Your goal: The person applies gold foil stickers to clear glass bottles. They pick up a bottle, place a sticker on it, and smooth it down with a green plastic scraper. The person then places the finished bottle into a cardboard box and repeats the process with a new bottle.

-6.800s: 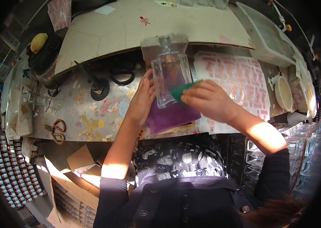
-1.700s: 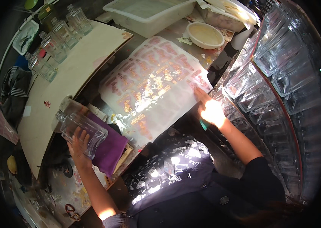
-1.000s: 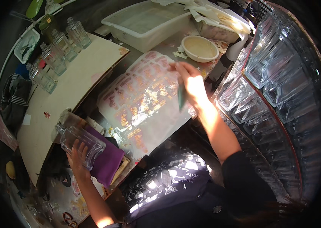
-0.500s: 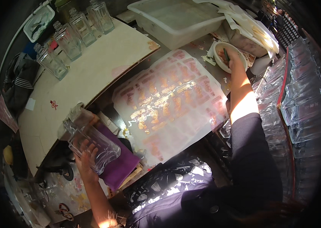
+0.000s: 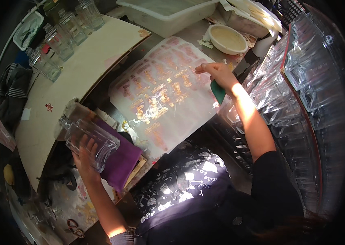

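Note:
My left hand [image 5: 84, 157] grips a clear square glass bottle [image 5: 88, 139], lying tilted over a purple cloth [image 5: 123, 157] at the table's near edge. My right hand [image 5: 218, 74] is stretched out over a large sheet of gold and pink stickers [image 5: 160, 96], fingertips pinching at its far right edge. A green scraper [image 5: 218, 92] is tucked under that palm.
A cream bowl [image 5: 226, 38] and a white plastic tub [image 5: 168, 14] stand beyond the sheet. Several empty glass bottles [image 5: 64, 34] line the far left of a pale board [image 5: 70, 85]. Stacked clear trays [image 5: 303, 81] fill the right side. Scissors [image 5: 74, 228] lie near left.
My right hand has come back from the cream bowl to the sticker sheet's right edge. The left hand keeps holding the bottle over the purple cloth.

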The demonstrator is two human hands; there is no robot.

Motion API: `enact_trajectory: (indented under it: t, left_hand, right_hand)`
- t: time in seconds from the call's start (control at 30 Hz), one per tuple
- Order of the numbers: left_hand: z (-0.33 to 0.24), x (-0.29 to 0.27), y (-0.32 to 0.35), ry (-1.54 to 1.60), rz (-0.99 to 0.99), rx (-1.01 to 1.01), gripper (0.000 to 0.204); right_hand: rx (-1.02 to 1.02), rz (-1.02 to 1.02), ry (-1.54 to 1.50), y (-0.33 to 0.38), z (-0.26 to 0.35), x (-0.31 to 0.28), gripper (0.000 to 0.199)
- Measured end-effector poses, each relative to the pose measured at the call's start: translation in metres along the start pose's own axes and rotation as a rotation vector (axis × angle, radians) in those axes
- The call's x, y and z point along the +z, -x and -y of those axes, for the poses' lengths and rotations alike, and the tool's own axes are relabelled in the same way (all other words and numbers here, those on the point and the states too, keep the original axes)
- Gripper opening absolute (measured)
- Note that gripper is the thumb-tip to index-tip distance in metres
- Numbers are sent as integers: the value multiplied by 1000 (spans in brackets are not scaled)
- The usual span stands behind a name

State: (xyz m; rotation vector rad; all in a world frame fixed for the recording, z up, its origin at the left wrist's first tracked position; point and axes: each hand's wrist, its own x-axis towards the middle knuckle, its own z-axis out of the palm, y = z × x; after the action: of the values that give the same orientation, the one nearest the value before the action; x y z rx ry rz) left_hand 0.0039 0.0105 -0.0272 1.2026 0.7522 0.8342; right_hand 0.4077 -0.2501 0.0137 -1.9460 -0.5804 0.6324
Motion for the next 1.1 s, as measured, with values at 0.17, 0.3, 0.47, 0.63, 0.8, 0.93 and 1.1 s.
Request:
enact_trajectory:
  t: [0.17, 0.3, 0.47, 0.63, 0.8, 0.93, 1.1]
  left_hand:
    - [1, -2, 1, 27, 18, 0, 66]
    - [1, -2, 1, -4, 27, 9, 64]
    - [1, -2, 0, 50, 42, 0, 66]
    - [1, -6, 3, 34, 33, 10, 66]
    - [-5, 2, 3, 111, 42, 0, 64]
    - [-8, 1, -1, 180, 24, -55, 64]
    - [-18, 4, 1, 106, 33, -105, 57]
  right_hand:
    - [-234, -136, 598, 110, -56, 13, 72]
    - [-380, -306, 869, 120, -116, 15, 62]
    - [-558, -326, 845, 113, -128, -2, 39]
    - [-659, -63, 829, 101, -113, -6, 25]
    - [-102, -85, -6, 102, -77, -9, 20]
    - [52, -4, -376, 84, -15, 17, 23]
    - [90, 430, -416, 69, 76, 106, 30]
